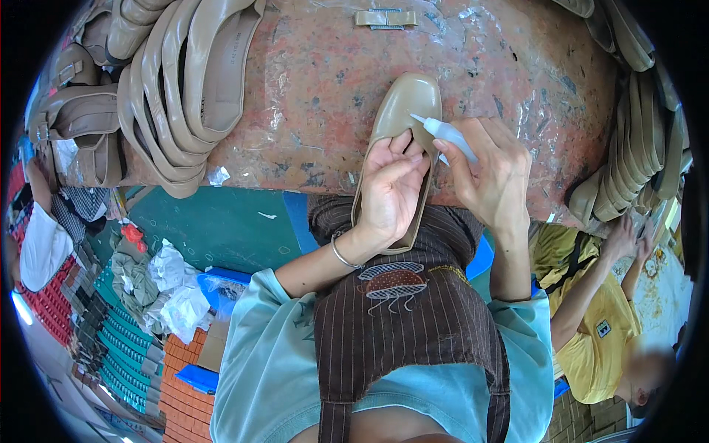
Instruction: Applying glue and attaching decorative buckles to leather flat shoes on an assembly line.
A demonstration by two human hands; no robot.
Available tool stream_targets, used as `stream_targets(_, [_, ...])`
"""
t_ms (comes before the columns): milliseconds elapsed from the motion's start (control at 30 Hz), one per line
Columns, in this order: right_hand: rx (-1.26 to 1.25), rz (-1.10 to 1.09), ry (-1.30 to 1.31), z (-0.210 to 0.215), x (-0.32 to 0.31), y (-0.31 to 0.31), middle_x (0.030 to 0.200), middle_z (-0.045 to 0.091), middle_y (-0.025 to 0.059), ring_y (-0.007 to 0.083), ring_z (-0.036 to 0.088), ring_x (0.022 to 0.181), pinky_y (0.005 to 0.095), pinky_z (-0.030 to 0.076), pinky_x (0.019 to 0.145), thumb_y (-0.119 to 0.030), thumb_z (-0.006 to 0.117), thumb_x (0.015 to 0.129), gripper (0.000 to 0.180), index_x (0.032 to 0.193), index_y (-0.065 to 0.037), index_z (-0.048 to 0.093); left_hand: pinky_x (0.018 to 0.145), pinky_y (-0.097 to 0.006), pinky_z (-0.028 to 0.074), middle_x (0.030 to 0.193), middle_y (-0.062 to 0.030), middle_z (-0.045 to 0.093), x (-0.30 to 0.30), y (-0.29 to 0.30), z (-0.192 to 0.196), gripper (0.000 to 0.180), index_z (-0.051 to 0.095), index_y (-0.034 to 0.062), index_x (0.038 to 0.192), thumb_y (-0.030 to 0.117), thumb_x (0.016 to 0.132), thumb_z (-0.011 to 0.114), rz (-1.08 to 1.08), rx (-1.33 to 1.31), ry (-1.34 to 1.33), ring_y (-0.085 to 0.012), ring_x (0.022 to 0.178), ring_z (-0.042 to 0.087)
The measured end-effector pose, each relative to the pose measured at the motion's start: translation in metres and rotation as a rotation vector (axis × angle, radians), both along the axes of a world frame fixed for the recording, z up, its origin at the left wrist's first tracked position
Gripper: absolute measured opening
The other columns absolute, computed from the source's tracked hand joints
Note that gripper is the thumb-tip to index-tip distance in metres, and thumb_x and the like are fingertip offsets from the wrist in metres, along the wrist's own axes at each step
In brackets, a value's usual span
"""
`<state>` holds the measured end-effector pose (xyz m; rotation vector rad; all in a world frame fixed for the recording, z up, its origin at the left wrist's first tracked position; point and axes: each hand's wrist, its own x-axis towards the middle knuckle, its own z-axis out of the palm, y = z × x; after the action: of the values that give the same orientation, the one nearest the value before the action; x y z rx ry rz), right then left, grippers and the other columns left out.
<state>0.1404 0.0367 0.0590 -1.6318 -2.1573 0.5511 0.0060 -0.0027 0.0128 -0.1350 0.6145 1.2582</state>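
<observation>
A beige square-toed slip-on shoe (410,100) points away from me, its toe on the worn table and its heel near my apron. My left hand (393,181) is turned palm up at its opening, the fingertips tucked inside under the vamp and gripping it. A small white squeeze bottle with a thin pointed nozzle (449,136) is in my right hand (493,170), fingers wrapped round it. The nozzle tip is over the shoe's upper; whether it touches cannot be made out. Farther off on the table lies a beige strap ornament with a buckle-like middle (385,18).
Nested beige shoes (193,81) crowd the table's left side, with buckled ones (85,114) beyond. More shoes (628,155) stand along the right edge. A person in a yellow shirt (598,317) works at the right; another person's arm (40,184) shows far left.
</observation>
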Motion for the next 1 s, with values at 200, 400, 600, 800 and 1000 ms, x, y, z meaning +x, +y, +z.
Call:
stream_targets(200, [-0.071, -0.067, 0.104, -0.001, 0.017, -0.005, 0.077, 0.064, 0.0117, 0.0264, 0.062, 0.07, 0.0353, 0.048, 0.06, -0.014, 0.069, 0.078, 0.014, 0.085, -0.003, 0.063, 0.107, -0.043, 0.034, 0.124, -0.0167, 0.048, -0.001, -0.004, -0.006, 0.036, 0.041, -0.0038, 0.116, -0.01, 0.081, 0.044, 0.023, -0.002, -0.023, -0.0282, 0.121, 0.046])
stream_targets(400, [-0.076, -0.364, 0.556, -0.041, 0.048, 0.008, 0.1, 0.068, 0.0089, 0.0118, 0.06, 0.089, 0.0254, 0.045, 0.08, -0.013, 0.058, 0.092, 0.018, 0.102, 0.002, 0.056, 0.106, -0.043, 0.035, 0.119, -0.0138, 0.052, -0.002, -0.012, -0.019, 0.031, 0.046, -0.002, 0.11, -0.012, 0.081, 0.044, 0.07, 0.074, -0.142, -0.027, 0.119, 0.047])
stream_targets(600, [0.149, -0.366, 0.366, -0.083, 0.059, 0.041, 0.123, 0.061, 0.0104, 0.0278, 0.054, 0.117, 0.0367, 0.042, 0.094, -0.011, 0.054, 0.093, 0.022, 0.109, 0.0, 0.044, 0.106, -0.043, 0.034, 0.117, -0.0117, 0.054, 0.0, -0.005, -0.008, 0.031, 0.048, -0.0011, 0.11, -0.012, 0.081, 0.045, 0.035, -0.02, -0.046, -0.0256, 0.118, 0.048])
stream_targets(800, [0.424, -0.471, 0.046, -0.059, 0.038, 0.018, 0.116, 0.06, 0.0184, 0.0326, 0.052, 0.118, 0.0359, 0.039, 0.1, 0.002, 0.057, 0.085, 0.043, 0.124, 0.001, 0.04, 0.107, -0.043, 0.034, 0.117, -0.0122, 0.054, -0.002, -0.005, -0.01, 0.029, 0.049, -0.001, 0.108, -0.012, 0.081, 0.045, 0.061, -0.05, -0.072, -0.0256, 0.118, 0.048])
stream_targets(1000, [0.365, -0.046, 0.183, -0.036, -0.01, 0.047, 0.11, 0.06, 0.0137, 0.0293, 0.057, 0.104, 0.0361, 0.046, 0.089, 0.004, 0.063, 0.077, 0.03, 0.106, -0.004, 0.065, 0.1, -0.04, 0.038, 0.109, -0.0108, 0.055, -0.003, -0.007, -0.016, 0.024, 0.049, 0.0016, 0.099, -0.012, 0.08, 0.047, 0.053, -0.037, -0.098, -0.0229, 0.105, 0.051])
